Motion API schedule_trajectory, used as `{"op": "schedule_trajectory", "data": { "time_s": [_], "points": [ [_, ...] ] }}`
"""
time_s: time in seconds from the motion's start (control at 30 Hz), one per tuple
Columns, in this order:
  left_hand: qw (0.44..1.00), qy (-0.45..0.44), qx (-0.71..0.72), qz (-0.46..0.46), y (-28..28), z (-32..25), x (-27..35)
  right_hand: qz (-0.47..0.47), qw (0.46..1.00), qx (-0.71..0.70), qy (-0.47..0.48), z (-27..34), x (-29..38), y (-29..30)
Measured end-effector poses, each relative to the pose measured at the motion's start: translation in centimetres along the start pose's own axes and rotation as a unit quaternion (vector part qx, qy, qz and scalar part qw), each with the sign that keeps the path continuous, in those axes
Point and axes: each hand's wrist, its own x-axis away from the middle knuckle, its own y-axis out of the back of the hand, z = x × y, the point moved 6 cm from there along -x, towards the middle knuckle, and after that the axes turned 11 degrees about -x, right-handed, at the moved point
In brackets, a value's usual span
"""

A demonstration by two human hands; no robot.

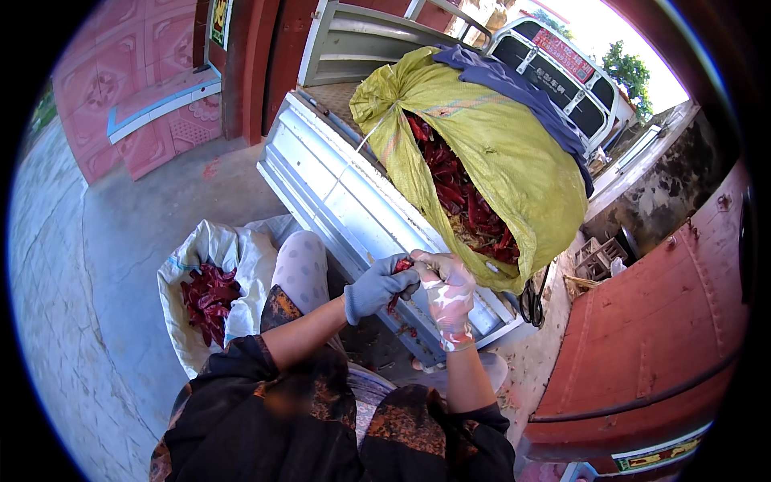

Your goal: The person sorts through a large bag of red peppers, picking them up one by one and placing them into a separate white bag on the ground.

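In my left hand [382, 286], in a grey knit glove, is a dried red chili pepper [402, 266], its lower tip showing below the fingers. My right hand [444, 292], in a pink-and-white camouflage glove, meets the left at the pepper's upper end with its fingers closed. Whatever lies between those fingertips is hidden. Beyond both hands, a large yellow-green woven sack [500, 138] lies on a truck bed. Its side gapes over many dried red chili peppers [452, 187]. To my left stands an open white woven sack [174, 307] with more dried red peppers [209, 301] inside.
Under my hands runs the truck's white metal tailgate [355, 199]. Dark blue cloth [512, 84] drapes over the yellow-green sack. A black cord loop [532, 304] hangs at the tailgate's right end. A red metal gate [638, 337] stands at right, near a crate [599, 256].
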Motion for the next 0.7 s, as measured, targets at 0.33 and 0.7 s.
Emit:
{"op": "schedule_trajectory", "data": {
  "time_s": [0.33, 0.7],
  "points": [
    [0.999, 0.043, 0.028, -0.008, 1.2, 1.6, 0.2, -0.211, 0.948, -0.15, -0.185, -4.6, 1.4, 5.8],
    [0.99, 0.104, 0.098, -0.001, 1.6, 1.6, 0.6, -0.051, 0.962, 0.265, -0.04, -7.3, -8.7, 5.7]
  ]
}}
